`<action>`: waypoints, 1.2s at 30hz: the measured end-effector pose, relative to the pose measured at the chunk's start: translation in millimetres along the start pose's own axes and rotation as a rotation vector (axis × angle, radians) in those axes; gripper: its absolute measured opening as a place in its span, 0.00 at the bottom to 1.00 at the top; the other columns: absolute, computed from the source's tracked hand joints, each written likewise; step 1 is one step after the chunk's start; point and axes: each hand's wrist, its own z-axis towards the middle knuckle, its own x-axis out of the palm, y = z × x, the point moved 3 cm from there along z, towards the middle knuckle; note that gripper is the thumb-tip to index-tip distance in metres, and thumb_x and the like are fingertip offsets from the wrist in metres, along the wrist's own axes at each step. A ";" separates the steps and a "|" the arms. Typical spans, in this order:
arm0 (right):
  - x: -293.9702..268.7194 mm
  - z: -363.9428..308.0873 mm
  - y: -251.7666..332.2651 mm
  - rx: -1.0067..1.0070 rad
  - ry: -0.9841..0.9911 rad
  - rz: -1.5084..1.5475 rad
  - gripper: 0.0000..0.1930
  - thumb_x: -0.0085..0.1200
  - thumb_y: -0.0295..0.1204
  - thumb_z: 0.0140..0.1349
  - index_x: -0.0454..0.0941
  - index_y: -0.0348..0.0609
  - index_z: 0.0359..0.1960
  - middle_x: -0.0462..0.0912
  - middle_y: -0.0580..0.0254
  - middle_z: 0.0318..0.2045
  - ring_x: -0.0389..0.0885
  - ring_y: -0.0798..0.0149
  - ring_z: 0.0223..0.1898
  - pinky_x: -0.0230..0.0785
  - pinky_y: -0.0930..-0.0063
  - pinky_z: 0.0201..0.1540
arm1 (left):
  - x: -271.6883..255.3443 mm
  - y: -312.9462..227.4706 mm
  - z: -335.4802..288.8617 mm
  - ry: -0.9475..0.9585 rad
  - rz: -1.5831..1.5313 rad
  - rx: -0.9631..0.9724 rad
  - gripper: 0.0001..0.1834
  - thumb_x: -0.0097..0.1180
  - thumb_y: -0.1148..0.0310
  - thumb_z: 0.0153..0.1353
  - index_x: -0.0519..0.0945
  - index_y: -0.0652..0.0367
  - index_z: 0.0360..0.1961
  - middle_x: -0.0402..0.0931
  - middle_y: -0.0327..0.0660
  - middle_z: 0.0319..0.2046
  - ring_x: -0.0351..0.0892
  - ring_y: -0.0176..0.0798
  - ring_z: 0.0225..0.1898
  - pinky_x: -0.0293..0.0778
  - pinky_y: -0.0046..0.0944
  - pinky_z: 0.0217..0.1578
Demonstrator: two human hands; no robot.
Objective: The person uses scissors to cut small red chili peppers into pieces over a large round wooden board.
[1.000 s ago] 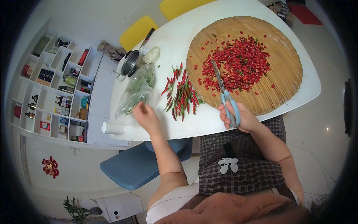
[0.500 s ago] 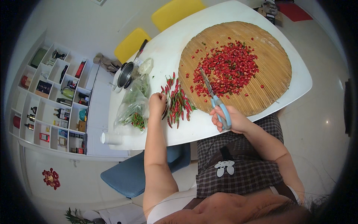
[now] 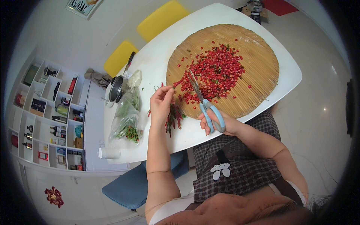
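My left hand (image 3: 162,102) pinches a red chili pepper (image 3: 180,81) by its stem end, at the left edge of a round wooden board (image 3: 263,67). In my right hand (image 3: 225,124) are scissors (image 3: 205,104) with light blue handles, spread apart. Their blades point away from me over the board, with the tips close to the held chili. A heap of cut red chili pieces (image 3: 221,65) covers the board's middle, with some bits scattered around it. Whole red chilies (image 3: 173,117) lie beside the board, partly hidden by my left hand.
Left on the white table (image 3: 150,144) lies a clear plastic bag (image 3: 123,116) with green stems. Beyond it are a dark pan (image 3: 117,89) and a knife (image 3: 129,61). A white cup (image 3: 108,153) lies near the left edge. Yellow chairs (image 3: 162,20) stand behind the table.
My left hand has moved from the whole chilies to the board's edge and now has a chili in it. The scissors' handles have spread apart. The whole view has shifted slightly.
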 end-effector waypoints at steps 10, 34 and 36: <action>2.6 0.7 3.0 0.002 -0.043 -0.001 0.22 0.38 0.48 0.65 0.65 0.38 0.42 0.74 0.58 0.28 0.74 0.69 0.24 0.69 0.76 0.31 | 29.6 18.8 0.1 -0.032 0.111 -0.017 0.10 0.56 0.70 0.58 0.78 0.66 0.36 0.75 0.32 0.25 0.68 0.22 0.25 0.65 0.23 0.26; 4.1 -2.4 0.0 0.039 -0.035 -0.112 0.20 0.34 0.45 0.67 0.64 0.37 0.43 0.70 0.62 0.25 0.70 0.71 0.23 0.68 0.77 0.28 | 25.0 30.1 -1.9 -0.147 0.103 0.195 0.07 0.57 0.72 0.56 0.79 0.66 0.33 0.73 0.31 0.23 0.64 0.21 0.22 0.62 0.22 0.23; 3.1 -1.4 -1.2 0.056 -0.070 -0.031 0.16 0.39 0.41 0.66 0.66 0.39 0.43 0.72 0.62 0.27 0.72 0.71 0.24 0.69 0.76 0.29 | 26.0 30.0 -2.5 -0.147 0.074 0.206 0.07 0.57 0.73 0.56 0.79 0.66 0.33 0.73 0.31 0.23 0.64 0.21 0.22 0.62 0.22 0.23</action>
